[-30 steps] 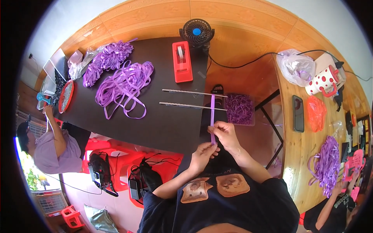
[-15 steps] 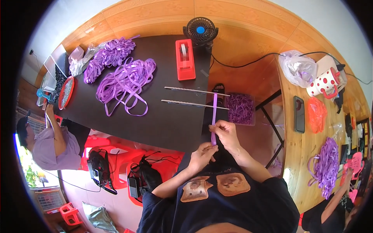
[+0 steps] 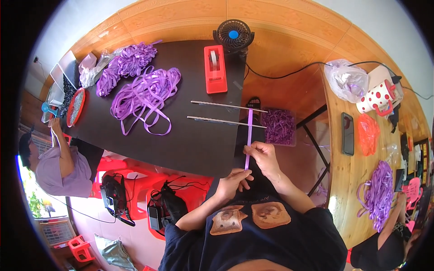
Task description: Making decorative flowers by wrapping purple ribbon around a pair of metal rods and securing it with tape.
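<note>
Purple ribbon strip point(image 3: 250, 133) was nearer the person than the red tape dispenser point(image 3: 215, 81) and right of it, beyond the right edge of the dark desk point(image 3: 185, 149). Far end was at the farther metal rod point(image 3: 221, 105); strip also crossed the nearer metal rod point(image 3: 221, 121). Over or under, couldn't tell. Both rods lay side by side just on the person's side of the dispenser, right ends sticking out past the desk edge.

Right hand point(image 3: 264, 159): fingers pinched the strip partway along, between the rods and its near end. Left hand point(image 3: 233, 183): thumb and index closed on the near end, other fingers loosely curled. Both were on the person's side of the dispenser, left hand closer to the body.

Around the dispenser: black fan point(image 3: 233, 35) just behind it, to the right. Loose purple ribbon heap point(image 3: 147, 100) to its left, second ribbon bundle point(image 3: 127, 64) behind that heap. Clear bin point(image 3: 295, 140) of cut purple pieces point(image 3: 277, 128) lower down, to its right. Well right of it, a phone point(image 3: 347, 134) lay on a wooden desk point(image 3: 337, 194).
</note>
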